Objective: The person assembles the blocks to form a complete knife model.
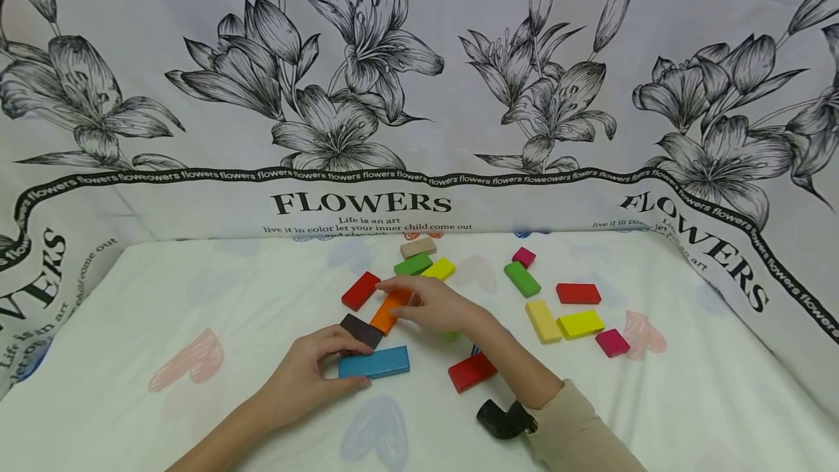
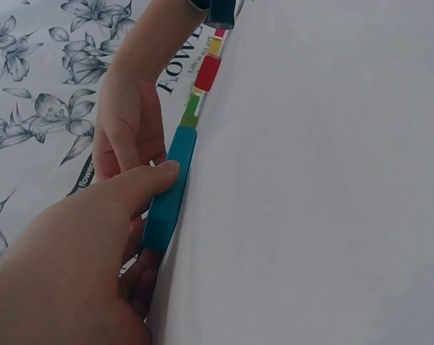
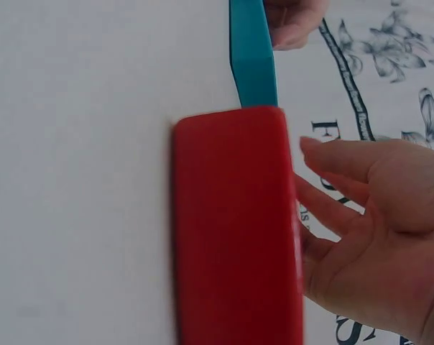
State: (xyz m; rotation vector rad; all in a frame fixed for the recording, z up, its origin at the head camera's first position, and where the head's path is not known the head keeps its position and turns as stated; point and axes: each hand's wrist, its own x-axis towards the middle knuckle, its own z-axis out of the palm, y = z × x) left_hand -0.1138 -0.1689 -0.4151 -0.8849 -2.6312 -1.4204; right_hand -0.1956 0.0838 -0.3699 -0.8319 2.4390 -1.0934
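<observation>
My left hand [image 1: 304, 366] holds the left end of a blue block [image 1: 380, 363], its thumb along the near side and its fingers at the far edge, beside a black block [image 1: 360, 331]. In the left wrist view the thumb rests on that block's face. An orange block [image 1: 385, 317] lies beyond the black one. Over it reaches my right hand [image 1: 439, 304], thumb by its right side and fingers across its far end. In the right wrist view this hand's thumb is spread from the fingers; the orange block is hidden behind a red block [image 3: 231, 230].
Another red block [image 1: 361, 290] lies left of the orange one. Green [image 1: 413, 265], yellow [image 1: 439, 269] and tan [image 1: 418, 248] blocks lie farther back. Several blocks, including a pale yellow one [image 1: 543, 322], spread to the right. A black curved piece [image 1: 501, 421] is by the right sleeve.
</observation>
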